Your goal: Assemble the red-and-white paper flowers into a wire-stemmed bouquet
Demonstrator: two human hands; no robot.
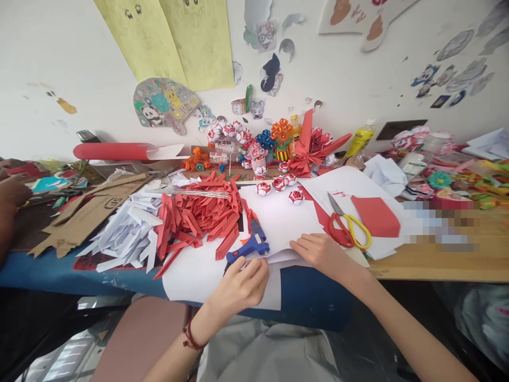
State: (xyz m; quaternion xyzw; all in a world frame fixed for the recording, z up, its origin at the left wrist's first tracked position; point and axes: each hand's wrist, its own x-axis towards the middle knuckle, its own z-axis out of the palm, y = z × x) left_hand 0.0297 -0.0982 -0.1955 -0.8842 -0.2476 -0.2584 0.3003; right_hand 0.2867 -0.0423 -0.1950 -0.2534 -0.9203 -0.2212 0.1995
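Note:
A white sheet of paper (278, 223) lies on the table with its near edge slightly raised. My left hand (246, 281) is closed with curled fingers at the left end of that edge; its fingertips are partly hidden. At the right end my right hand (320, 254) grips the edge, fingers on top and thumb out of sight. Just beyond my left hand lies a blue glue gun (254, 241). Another white sheet (199, 278) is underneath, overhanging the table edge. Scissors (348, 228) with red and yellow handles rest to the right of my right hand.
Piles of folded red strips (199, 212) and white strips (127, 231) lie left, beside torn cardboard (99, 204). Several red-and-white paper flowers (279, 183) sit behind the sheet. Red paper (376, 216) lies right. Another person's hand (14, 191) is at far left.

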